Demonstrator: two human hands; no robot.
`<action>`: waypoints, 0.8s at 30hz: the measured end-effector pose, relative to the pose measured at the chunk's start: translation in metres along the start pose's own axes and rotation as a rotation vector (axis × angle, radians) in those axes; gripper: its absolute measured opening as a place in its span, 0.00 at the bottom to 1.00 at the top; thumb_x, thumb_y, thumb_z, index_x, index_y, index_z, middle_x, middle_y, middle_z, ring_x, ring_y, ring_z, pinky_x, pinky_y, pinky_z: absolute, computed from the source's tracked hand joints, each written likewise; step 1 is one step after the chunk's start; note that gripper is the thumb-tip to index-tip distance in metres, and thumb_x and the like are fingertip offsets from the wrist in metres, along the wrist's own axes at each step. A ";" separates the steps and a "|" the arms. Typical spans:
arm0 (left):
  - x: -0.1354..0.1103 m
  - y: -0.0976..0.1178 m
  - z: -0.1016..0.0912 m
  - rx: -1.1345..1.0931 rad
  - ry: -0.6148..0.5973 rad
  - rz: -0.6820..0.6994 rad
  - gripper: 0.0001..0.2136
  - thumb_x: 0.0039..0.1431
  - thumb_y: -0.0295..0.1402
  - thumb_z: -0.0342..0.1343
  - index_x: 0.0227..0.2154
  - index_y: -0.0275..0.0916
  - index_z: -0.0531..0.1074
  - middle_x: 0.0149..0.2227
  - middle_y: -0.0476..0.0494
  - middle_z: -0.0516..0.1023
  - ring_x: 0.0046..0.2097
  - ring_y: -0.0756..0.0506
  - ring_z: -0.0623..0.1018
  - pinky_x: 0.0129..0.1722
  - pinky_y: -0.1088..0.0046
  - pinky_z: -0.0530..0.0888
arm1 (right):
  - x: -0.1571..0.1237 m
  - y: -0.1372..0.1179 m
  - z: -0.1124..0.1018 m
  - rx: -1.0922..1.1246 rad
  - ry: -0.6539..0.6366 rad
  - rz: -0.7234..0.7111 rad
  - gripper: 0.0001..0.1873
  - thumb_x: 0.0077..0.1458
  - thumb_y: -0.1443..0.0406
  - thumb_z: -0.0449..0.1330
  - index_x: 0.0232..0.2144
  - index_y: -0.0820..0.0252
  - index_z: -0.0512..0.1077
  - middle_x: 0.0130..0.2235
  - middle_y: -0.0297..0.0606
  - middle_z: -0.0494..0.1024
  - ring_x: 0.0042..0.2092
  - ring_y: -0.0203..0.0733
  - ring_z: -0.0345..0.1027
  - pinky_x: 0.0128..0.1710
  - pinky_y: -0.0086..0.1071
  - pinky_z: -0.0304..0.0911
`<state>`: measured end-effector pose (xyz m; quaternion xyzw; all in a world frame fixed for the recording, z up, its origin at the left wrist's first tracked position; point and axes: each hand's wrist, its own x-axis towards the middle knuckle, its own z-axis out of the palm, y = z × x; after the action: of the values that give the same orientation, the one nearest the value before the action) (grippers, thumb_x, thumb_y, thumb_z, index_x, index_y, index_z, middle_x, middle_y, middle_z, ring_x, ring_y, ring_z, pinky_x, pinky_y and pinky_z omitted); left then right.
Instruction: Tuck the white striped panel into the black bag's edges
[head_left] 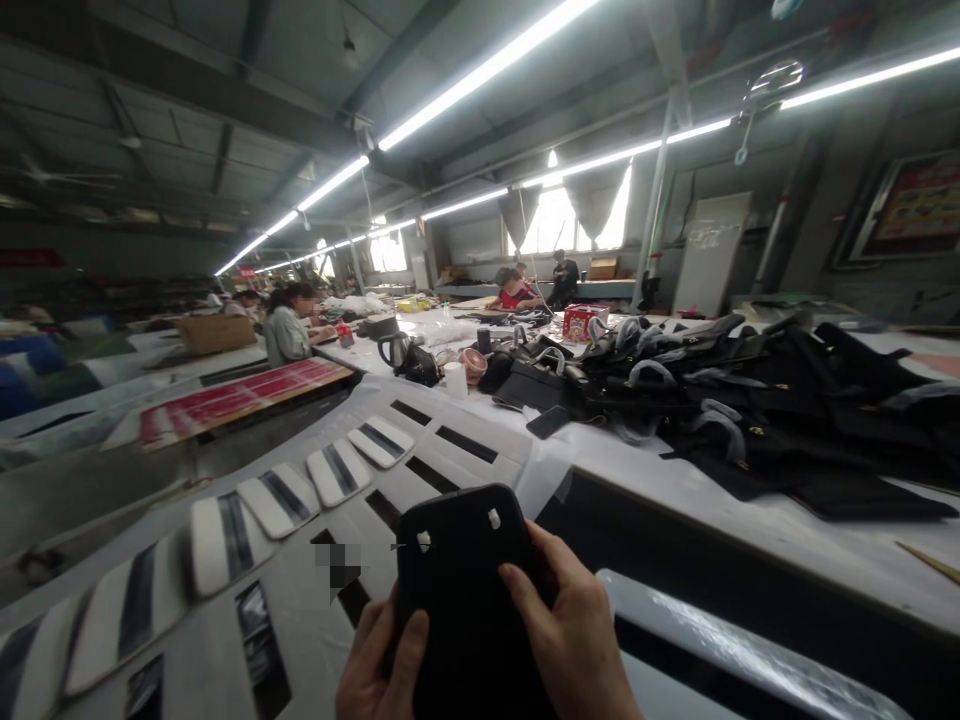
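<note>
Between my two hands is a black panel with rounded top corners, held up over the table. Two small whitish bits show near its upper edge. My left hand grips its left side, thumb on the near face. On the right side, my right hand pinches the edge with the thumb in front and fingers behind. The panel's lower end runs out of view. To the left lies a row of white rounded pieces with dark stripes, beside several dark strips on the light table cover.
Black bags with wrapped handles are heaped on the right. A phone, a white cup, a kettle and a red box stand beyond. Several people work farther back. A red-covered board lies at left.
</note>
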<state>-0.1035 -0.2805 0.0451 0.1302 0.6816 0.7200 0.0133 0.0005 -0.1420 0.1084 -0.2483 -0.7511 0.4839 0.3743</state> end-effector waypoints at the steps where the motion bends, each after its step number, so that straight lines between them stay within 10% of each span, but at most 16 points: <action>1: 0.001 -0.001 0.002 0.006 -0.044 0.017 0.25 0.48 0.52 0.65 0.42 0.38 0.79 0.37 0.46 0.75 0.43 0.43 0.75 0.38 0.77 0.74 | -0.001 0.004 0.000 0.042 0.011 0.052 0.21 0.57 0.57 0.59 0.51 0.56 0.72 0.47 0.41 0.78 0.48 0.51 0.72 0.48 0.39 0.69; 12: -0.017 -0.017 0.035 -0.052 -0.103 -0.174 0.21 0.47 0.51 0.65 0.33 0.37 0.79 0.32 0.47 0.76 0.37 0.44 0.76 0.37 0.73 0.72 | -0.006 0.046 -0.009 0.238 0.094 0.215 0.22 0.57 0.49 0.59 0.38 0.61 0.79 0.34 0.41 0.80 0.34 0.47 0.72 0.31 0.32 0.65; 24: -0.013 -0.040 0.045 0.078 -0.209 -0.051 0.17 0.55 0.49 0.61 0.35 0.39 0.80 0.34 0.47 0.73 0.41 0.43 0.74 0.40 0.71 0.70 | -0.005 0.079 -0.023 0.264 0.116 0.276 0.25 0.56 0.46 0.59 0.40 0.61 0.78 0.35 0.41 0.81 0.36 0.49 0.73 0.35 0.35 0.66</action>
<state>-0.0879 -0.2357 0.0052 0.1874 0.7069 0.6750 0.0975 0.0228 -0.1012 0.0405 -0.3254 -0.6171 0.6096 0.3763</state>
